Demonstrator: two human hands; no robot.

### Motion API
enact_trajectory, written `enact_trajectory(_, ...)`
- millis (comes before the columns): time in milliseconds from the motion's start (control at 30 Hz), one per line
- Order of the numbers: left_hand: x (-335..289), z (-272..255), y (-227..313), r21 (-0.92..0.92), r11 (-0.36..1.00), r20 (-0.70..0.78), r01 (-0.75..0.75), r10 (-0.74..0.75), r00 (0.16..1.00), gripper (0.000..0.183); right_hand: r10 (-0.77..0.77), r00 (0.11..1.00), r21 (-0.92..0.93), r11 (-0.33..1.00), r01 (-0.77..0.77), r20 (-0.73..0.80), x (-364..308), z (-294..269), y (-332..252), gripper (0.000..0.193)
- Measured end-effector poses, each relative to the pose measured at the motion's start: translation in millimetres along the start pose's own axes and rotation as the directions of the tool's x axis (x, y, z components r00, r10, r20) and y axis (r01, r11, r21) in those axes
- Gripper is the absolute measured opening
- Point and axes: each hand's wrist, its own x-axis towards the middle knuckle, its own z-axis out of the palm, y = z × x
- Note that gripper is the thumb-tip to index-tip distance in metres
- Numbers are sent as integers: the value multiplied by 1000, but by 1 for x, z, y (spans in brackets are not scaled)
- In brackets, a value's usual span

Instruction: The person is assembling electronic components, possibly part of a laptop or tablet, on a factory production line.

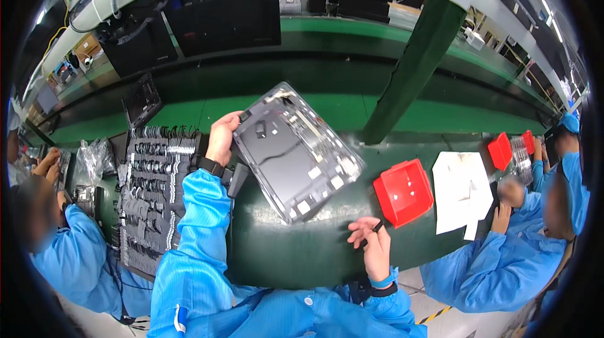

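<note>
My left hand grips the upper left edge of a dark laptop casing. The casing is tilted above the table, with its inner side showing. Small white patches, a dark cable and metal-coloured parts show inside it. My right hand is near the table's front edge, apart from the casing. Its fingers are bent around a thin black tool, whose kind I cannot make out. A red bin with a few small pale pieces in it stands just beyond that hand.
Left of me, a rack holds rows of dark cable-like parts. White sheets lie right of the red bin. A green post rises at the table's far edge. Co-workers in blue sit on both sides; the right one's sleeve is close.
</note>
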Motion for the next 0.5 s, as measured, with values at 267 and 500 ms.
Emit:
enact_trajectory(267,-47,34,-27,334,942,300,29,-136,944,24,212,977,-227,951,-211,-20,-16,-12,4,22)
enact_trajectory(500,-69,38,-33,718,379,357,-584,519,777,22,-78,997,-568,820,69,8,-13,-1,-6,21)
